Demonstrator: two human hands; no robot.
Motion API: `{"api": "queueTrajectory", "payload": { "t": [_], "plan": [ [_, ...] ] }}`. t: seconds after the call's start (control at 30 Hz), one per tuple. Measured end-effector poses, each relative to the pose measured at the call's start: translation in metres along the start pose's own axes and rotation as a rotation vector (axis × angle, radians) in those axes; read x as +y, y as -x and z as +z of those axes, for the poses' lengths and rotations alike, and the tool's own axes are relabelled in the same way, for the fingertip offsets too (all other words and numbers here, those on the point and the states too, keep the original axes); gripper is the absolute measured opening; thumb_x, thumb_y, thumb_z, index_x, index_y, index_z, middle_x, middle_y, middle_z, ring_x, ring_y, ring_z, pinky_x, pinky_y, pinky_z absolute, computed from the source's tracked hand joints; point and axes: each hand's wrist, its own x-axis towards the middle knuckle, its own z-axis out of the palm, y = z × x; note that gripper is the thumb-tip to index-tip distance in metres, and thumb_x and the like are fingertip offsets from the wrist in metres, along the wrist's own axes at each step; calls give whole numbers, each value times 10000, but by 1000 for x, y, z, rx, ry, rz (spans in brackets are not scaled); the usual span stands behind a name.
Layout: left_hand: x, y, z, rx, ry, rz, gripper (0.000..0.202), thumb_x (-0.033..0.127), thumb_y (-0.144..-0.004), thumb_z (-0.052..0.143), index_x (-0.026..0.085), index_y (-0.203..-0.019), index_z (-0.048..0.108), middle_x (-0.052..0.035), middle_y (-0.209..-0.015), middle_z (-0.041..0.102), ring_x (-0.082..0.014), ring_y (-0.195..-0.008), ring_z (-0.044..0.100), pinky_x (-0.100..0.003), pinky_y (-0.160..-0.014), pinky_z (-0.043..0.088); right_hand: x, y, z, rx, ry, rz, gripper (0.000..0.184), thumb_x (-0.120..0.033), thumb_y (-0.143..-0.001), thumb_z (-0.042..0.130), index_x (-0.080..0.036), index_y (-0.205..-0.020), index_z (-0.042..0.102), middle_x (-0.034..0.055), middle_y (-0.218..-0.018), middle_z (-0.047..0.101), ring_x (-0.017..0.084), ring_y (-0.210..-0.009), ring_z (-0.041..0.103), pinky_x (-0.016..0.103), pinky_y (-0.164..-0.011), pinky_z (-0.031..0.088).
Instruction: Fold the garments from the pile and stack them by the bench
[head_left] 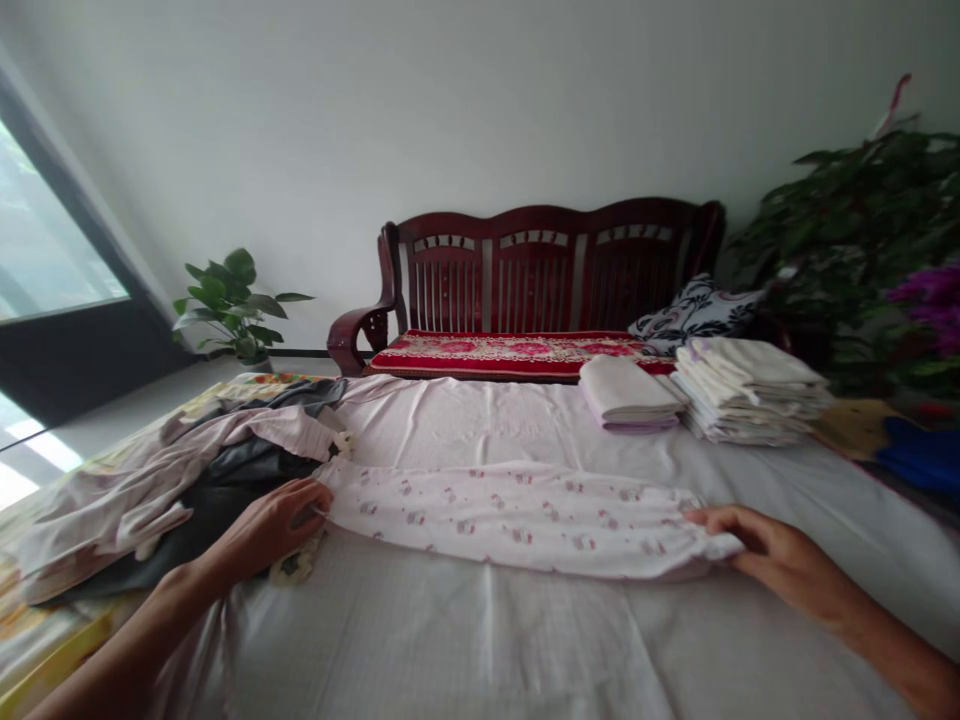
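Printed cloth [495, 515] is stretched out over the white sheet [420, 640], its ends pinched by the fingers of the left hand [285, 510] and right hand [772, 545]. Stack [750, 390] and smaller bundle [628, 390], far right, are folded already; the cloth itself isn't, and that rumpled heap [172, 470] on the left looks undone too.

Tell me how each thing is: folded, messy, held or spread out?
White printed cloth: stretched out lengthwise, held at both ends
Left hand: gripping cloth's left end
Right hand: pinching cloth's right end
Dark and pale clothes heap: messy
White cloth bundle with lilac edge: folded
Whitish cloth stack: folded
White sheet: spread out, creased
Red floral seat cover: spread out
Green potted plant at left: upright
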Motion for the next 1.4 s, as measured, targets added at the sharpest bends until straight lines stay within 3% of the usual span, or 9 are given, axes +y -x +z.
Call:
{"api": "queueTrajectory", "payload": {
  "t": [0.1,0.3,0.43,0.6,0.9,1.1,1.2,1.3,1.4],
  "plan": [
    [-4,0,0,-47,-26,8,176,391,-846,558,271,-907,671,-25,-1052,712,-215,-979,668,-273,-857,499,-2,-1,-10,-178,-107,28,303,-518,-593,744,-250,-681,632,147,-1117,761,384,-1130,670,462,-1015,497],
    [-4,-3,7,-64,-133,-29,227,358,-736,627,327,-949,699,-23,-1101,724,-277,-983,674,-351,-849,514,0,3,-11,-182,-54,-22,179,-329,-601,655,-241,-757,663,104,-1142,755,331,-1142,658,477,-1081,446],
    [4,-3,18,-18,-235,-2,347,209,-691,545,321,-984,695,-42,-1095,732,-316,-1036,662,-463,-942,472,8,5,-13,-214,114,-193,364,-177,-588,544,-245,-890,736,66,-1193,740,290,-1191,634,458,-1098,436],
    [11,-6,25,75,-293,11,256,293,-830,462,294,-943,693,-86,-1050,735,-322,-1000,668,-482,-921,468,7,7,-14,-191,447,-427,576,-63,-631,485,-306,-1089,737,-1,-1234,724,229,-1222,613,425,-1077,465],
    [13,-33,-8,196,-267,-169,381,499,-942,342,289,-969,658,-44,-980,732,-268,-773,665,-313,-583,434,7,4,-2,-20,549,-441,504,-91,-773,426,-279,-1168,676,25,-1260,708,229,-1111,687,352,-915,549],
    [33,-94,-25,305,-60,-323,307,454,-926,404,257,-997,629,-7,-755,699,-224,-688,635,-279,-614,417,-19,-40,-9,135,261,-165,294,-263,-802,520,-248,-1056,667,42,-963,766,246,-882,725,328,-798,549],
    [43,-120,-33,414,136,-376,298,408,-929,409,246,-1070,617,16,-744,711,-203,-721,659,-269,-667,458,-41,-57,-24,293,192,-199,257,-344,-806,575,-234,-1024,658,70,-991,749,270,-926,700,363,-855,528],
    [48,-128,-25,572,193,-328,315,400,-909,436,217,-1069,637,-7,-906,741,-205,-867,670,-279,-783,488,-47,-63,-40,460,186,-337,234,-304,-834,513,-225,-1010,644,115,-1122,712,279,-1087,653,387,-993,471],
    [47,-119,6,520,210,-260,304,364,-848,470,205,-1010,672,-36,-1003,749,-215,-910,678,-298,-852,507,-23,-60,-45,517,198,-377,259,-198,-776,472,-216,-965,648,130,-1159,696,269,-1169,620,380,-1068,426]
  ]
}}
